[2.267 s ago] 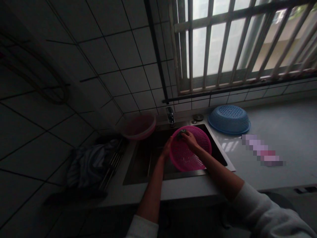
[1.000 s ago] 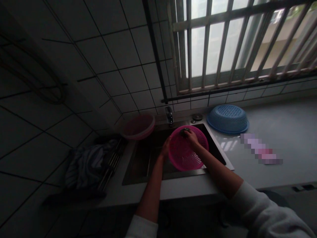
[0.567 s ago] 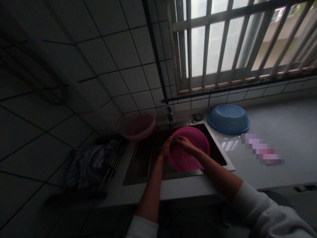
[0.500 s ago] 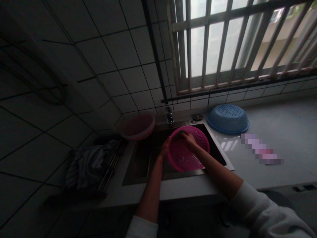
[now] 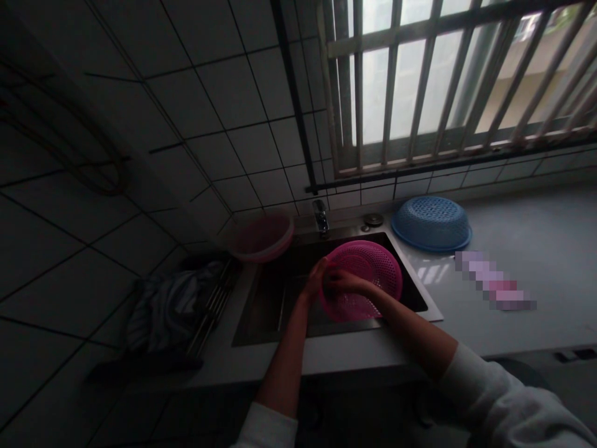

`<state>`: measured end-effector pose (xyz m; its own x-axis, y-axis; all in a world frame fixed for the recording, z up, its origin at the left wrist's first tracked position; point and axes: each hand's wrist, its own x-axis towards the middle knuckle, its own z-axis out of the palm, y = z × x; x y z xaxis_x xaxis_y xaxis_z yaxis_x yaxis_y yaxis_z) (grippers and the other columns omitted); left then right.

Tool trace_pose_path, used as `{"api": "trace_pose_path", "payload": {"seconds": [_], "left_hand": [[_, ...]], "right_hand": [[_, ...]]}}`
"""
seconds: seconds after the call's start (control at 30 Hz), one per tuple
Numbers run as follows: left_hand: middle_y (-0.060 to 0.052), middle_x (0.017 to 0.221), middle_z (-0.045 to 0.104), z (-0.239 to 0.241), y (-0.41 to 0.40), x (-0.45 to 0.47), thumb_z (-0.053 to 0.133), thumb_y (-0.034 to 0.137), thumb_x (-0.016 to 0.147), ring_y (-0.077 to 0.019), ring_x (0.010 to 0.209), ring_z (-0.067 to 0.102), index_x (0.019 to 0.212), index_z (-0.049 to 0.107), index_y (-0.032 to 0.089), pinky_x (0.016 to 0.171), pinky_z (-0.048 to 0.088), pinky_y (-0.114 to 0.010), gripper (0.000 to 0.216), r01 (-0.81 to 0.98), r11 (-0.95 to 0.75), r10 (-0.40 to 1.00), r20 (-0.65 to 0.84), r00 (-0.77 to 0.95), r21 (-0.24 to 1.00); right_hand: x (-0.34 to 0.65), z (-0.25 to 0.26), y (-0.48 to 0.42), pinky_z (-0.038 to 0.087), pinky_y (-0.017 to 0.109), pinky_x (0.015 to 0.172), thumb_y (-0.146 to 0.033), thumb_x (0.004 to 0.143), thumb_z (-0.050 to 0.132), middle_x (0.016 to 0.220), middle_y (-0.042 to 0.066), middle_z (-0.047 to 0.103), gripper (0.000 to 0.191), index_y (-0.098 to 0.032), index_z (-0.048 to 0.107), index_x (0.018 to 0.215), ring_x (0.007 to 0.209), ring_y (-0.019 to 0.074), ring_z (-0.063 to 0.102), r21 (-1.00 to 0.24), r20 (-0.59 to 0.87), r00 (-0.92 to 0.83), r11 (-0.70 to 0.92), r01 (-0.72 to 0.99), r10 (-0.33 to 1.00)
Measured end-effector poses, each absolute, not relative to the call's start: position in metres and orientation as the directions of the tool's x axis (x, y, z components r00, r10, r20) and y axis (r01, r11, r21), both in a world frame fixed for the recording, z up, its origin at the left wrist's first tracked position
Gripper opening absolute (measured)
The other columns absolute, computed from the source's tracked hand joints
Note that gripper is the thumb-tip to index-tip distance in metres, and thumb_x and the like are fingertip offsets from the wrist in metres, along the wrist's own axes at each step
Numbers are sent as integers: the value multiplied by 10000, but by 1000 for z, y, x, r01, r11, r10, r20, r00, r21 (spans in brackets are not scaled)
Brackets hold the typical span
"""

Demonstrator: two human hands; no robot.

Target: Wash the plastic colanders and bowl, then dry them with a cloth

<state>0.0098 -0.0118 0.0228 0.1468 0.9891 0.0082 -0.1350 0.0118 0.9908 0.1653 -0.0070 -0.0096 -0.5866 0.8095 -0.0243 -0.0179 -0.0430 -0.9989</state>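
Your left hand [image 5: 315,281] grips the near-left rim of the pink colander [image 5: 361,280], fingers curled on the edge, holding it tilted over the sink [image 5: 265,305]. Your right hand [image 5: 342,283] sits inside the colander at that left side, fingers pressed together, probably on a small dark scrubber, though it's too dim to make one out. The colander sits low in the sink's right half, below the faucet [image 5: 320,218].

Progress, as a judgement: the scrubbing looks mid-way, with your hand working the inner wall near the rim. No water is seen running, and suds can't be made out. Rinsing and setting it aside look not yet done.

The blue colander [image 5: 431,223] lies upside down on the tabletop [image 5: 536,249] right of the sink, well apart from your hands. A pinkish basin [image 5: 262,236] sits at the sink's back-left corner. A crumpled cloth [image 5: 163,305] lies on the rack further left.
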Motion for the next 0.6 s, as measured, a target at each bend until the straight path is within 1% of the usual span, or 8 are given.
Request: {"api": "trace_pose_path", "payload": {"seconds": [0.07, 0.13, 0.27, 0.33, 0.4, 0.47, 0.53, 0.6], "left_hand": [[-107, 1081, 793, 23, -12, 10, 803, 757, 702, -319, 1136, 677, 1011, 797, 163, 1104, 455, -444, 670, -122, -3, 991, 19, 136, 992], [-104, 1109, 794, 22, -10, 10, 815, 742, 699, -318, 1149, 677, 1020, 802, 168, 1113, 455, -441, 657, -131, -9, 991, 26, 130, 991], [-113, 1160, 792, 19, -5, 10, 794, 738, 736, -324, 1176, 679, 1083, 802, 169, 1093, 484, -447, 667, -185, 44, 988, -16, 153, 982], [-119, 1189, 789, 17, -4, 10, 788, 741, 744, -324, 1162, 690, 1121, 793, 176, 1073, 502, -456, 680, -194, 67, 985, -33, 172, 979], [-119, 1196, 786, 16, -3, 9, 783, 735, 756, -317, 1160, 694, 1132, 789, 187, 1073, 504, -458, 665, -194, 65, 984, -30, 175, 979], [-109, 1177, 787, 15, -3, 8, 779, 716, 772, -309, 1175, 687, 1122, 790, 197, 1095, 489, -456, 627, -193, 46, 987, -15, 161, 980], [-101, 1163, 787, 14, -4, 7, 780, 702, 777, -307, 1196, 676, 1101, 791, 194, 1124, 464, -453, 603, -178, 17, 991, 6, 131, 984], [-102, 1159, 786, 15, -4, 5, 781, 709, 768, -313, 1202, 670, 1086, 793, 182, 1137, 446, -454, 615, -155, -6, 996, 20, 89, 988]], "right_hand": [[162, -14, -11, 483, 258, 533, -292, 779, 746, 687, 12, 666, 195, -148, 674, 890, 571, 142, 554, -994, -98, -679, -103, 33, 727], [163, -13, -7, 512, 268, 579, -306, 789, 739, 789, 43, 708, 226, -147, 675, 936, 637, 160, 596, -998, -48, -613, -69, -10, 788], [181, -6, 13, 547, 288, 680, -470, 886, 610, 912, 64, 719, 307, -177, 649, 968, 750, 189, 644, -996, 71, -88, 65, -68, 994], [192, -6, 24, 541, 296, 685, -515, 905, 548, 897, 67, 706, 346, -183, 634, 949, 758, 203, 642, -996, 87, 150, 88, 6, 985], [199, -8, 29, 534, 292, 679, -516, 908, 528, 908, 71, 702, 343, -191, 630, 957, 773, 210, 643, -990, 130, 226, 114, 84, 965], [198, -13, 29, 524, 275, 657, -468, 901, 550, 913, 66, 706, 289, -203, 634, 979, 770, 202, 642, -980, 169, 133, 152, 127, 977], [189, -18, 23, 510, 262, 614, -393, 876, 590, 870, 52, 702, 219, -203, 644, 969, 715, 185, 631, -978, 149, -114, 163, 129, 982], [176, -23, 15, 493, 255, 565, -333, 843, 632, 808, 38, 687, 176, -189, 657, 940, 641, 167, 606, -985, 70, -410, 129, 118, 910]]}}
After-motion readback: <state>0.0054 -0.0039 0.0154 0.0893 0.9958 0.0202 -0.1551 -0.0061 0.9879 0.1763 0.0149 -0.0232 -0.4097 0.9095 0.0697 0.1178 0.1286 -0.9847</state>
